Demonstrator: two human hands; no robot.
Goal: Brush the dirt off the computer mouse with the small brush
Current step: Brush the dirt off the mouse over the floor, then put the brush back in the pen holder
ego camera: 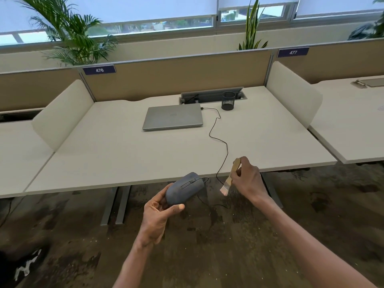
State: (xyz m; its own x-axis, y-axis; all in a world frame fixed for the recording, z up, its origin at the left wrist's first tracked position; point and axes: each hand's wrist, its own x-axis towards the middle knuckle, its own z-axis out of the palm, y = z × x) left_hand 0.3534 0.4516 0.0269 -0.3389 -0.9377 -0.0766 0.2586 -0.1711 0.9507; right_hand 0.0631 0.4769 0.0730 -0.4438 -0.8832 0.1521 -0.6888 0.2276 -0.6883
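mouse (185, 187): matt grey plastic, dusty | brush (230, 176): pale wood handle, metal ferrule, soft pale bristles | desk (116, 150): smooth matt off-white laminate | laptop (173, 117): matt silver-grey lid | pen cup (228, 100): black mesh

One wide camera sits on the person's head, looking forward and down over the desk (128, 150) edge; both hands sit close below, the windows (158, 26) far across the top of view
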